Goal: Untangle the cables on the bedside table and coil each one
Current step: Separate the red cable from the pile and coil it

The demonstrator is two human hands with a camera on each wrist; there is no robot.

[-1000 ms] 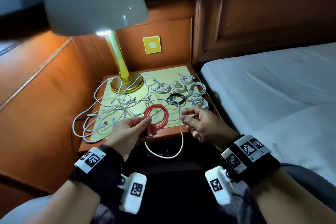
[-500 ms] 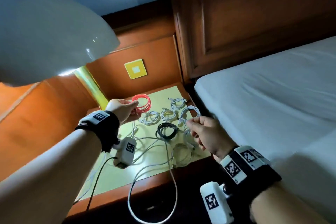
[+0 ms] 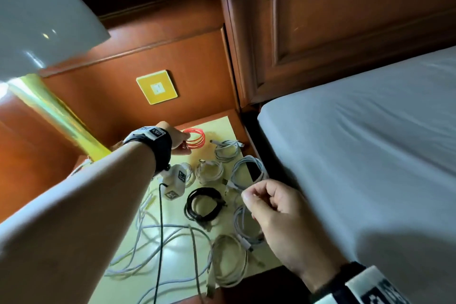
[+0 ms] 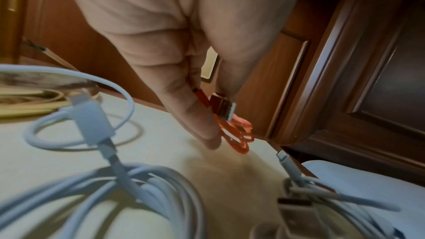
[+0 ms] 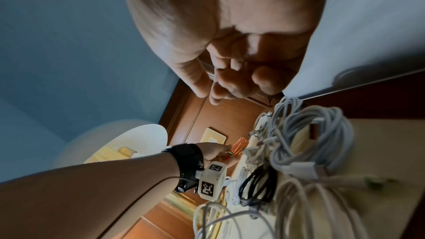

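Your left hand (image 3: 175,139) is out at the far edge of the tabletop (image 3: 172,242), pinching the red coil (image 3: 196,140) between thumb and fingers (image 4: 195,115). The coil hangs low over the surface near the far right corner; I can't tell if it touches. Its two plugs stick out right at your fingertips in the left wrist view.

Your right hand (image 3: 278,215) floats over the right edge, fingers curled in, thumb against the index tip. Whether it pinches a strand I can't tell.

Coiled ones on the right half of the tabletop: white coil (image 3: 227,150) just right of the red one, another white coil (image 3: 209,171) nearer, a grey-white coil (image 3: 249,170) at the right edge, black coil (image 3: 204,205) in the middle. Two more white coils sit toward the near right corner, one partly under your right hand, one (image 3: 229,259) at the near edge.

Loose white cables (image 3: 158,242) sprawl, uncoiled, over the left and near part of the tabletop, some draping over the near edge.

Lamp shade (image 3: 37,15) and its brass stem (image 3: 56,118) are at the left. Yellow wall plate (image 3: 157,87) is on the panel behind. The bed (image 3: 370,143) runs along the right side.
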